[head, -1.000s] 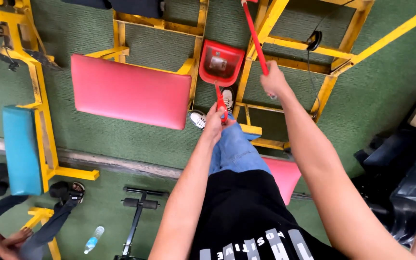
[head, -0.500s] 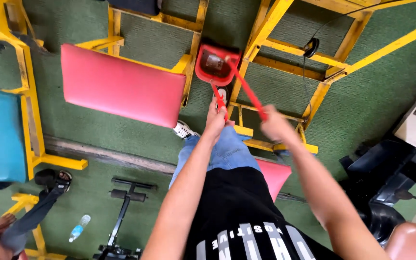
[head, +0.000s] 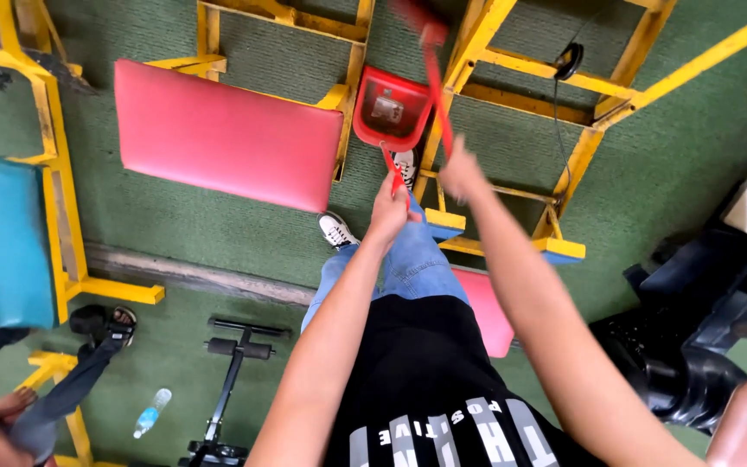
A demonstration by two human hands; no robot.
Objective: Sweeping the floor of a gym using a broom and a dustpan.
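Observation:
My left hand (head: 389, 210) grips the thin red handle of a red dustpan (head: 391, 111), which rests on the green carpet just ahead of my feet with some debris inside. My right hand (head: 462, 171) is closed around a red broom stick (head: 437, 86) that runs up and away toward the top of the view, its head blurred above the dustpan. Both arms reach forward over my jeans and black shirt. One white sneaker (head: 336, 230) shows below the pan.
A red padded bench (head: 226, 138) on a yellow steel frame (head: 54, 173) lies to the left, with a blue pad (head: 12, 238) beyond. More yellow frame bars (head: 564, 69) stand right. Another person's legs (head: 71, 380), a water bottle (head: 151, 412) and black equipment (head: 693, 346) sit nearby.
The broom stick has swung from slanting across the dustpan to pointing up and away. My right hand has moved up and left, closer to my left hand. The dustpan stays put.

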